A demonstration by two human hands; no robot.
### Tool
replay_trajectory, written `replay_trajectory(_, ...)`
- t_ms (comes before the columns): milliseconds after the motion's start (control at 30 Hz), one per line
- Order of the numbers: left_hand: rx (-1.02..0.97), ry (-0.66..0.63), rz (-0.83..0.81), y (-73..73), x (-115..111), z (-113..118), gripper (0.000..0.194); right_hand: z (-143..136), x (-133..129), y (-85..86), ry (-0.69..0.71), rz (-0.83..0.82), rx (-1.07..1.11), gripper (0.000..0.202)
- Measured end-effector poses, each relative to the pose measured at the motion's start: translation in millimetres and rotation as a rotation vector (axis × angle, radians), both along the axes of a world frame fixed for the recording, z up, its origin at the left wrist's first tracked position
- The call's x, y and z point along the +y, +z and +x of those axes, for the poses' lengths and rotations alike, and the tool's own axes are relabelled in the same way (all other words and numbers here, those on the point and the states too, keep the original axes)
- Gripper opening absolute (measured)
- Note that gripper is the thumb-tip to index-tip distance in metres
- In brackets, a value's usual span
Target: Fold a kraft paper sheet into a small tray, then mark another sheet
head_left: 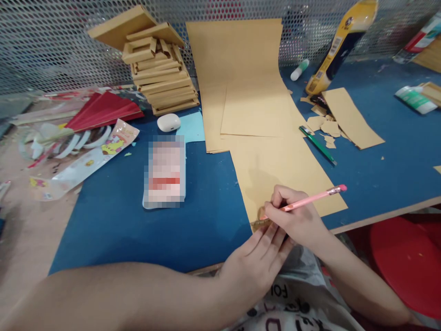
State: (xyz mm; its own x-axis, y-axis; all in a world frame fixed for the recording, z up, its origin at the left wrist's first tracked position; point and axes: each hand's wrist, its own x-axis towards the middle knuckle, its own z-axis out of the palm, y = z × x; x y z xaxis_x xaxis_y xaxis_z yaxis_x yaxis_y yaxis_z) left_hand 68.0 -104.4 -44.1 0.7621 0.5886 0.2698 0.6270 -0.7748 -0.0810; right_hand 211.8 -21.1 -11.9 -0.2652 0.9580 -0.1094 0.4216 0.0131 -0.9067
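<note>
My right hand (298, 218) is closed round a pink pencil (310, 198), its tip low near the front edge of a long tan paper sheet (272, 161). Close beside it, my left hand (255, 259) lies with its fingers stretched out over the sheet's near edge. A small brownish, see-through piece (260, 224) shows at the fingertips of my left hand; I cannot make out what it is. Further back on the long sheet rests a smaller tan sheet (253, 112), and more tan paper leans up against the mesh panel.
A stack of folded tan card pieces (165, 78) stands at the back left. Nearer are a white case (168, 122) and a phone (165, 172). To the right lie a green cutter (319, 146), paper scraps (327, 126), a tan strip (354, 119) and a yellow bottle (336, 50).
</note>
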Motion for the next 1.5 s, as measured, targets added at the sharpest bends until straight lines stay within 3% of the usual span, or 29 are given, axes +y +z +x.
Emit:
replay_trajectory(367,-0.002,0.003,0.009,0.0,-1.2,0.0,0.049,0.7,-0.7,0.6,0.004,-0.011,0.012,0.031)
replay_trajectory(633,0.014,0.007,0.003,1.9,0.0,0.3,0.051,3.4,-3.0,-3.4,-0.093,0.025,0.091,0.030)
replay_trajectory(1500,-0.003,0.007,-0.005,0.8,-0.5,0.1,0.050,0.1,0.0,-1.0,-0.074,0.022,0.055,0.031)
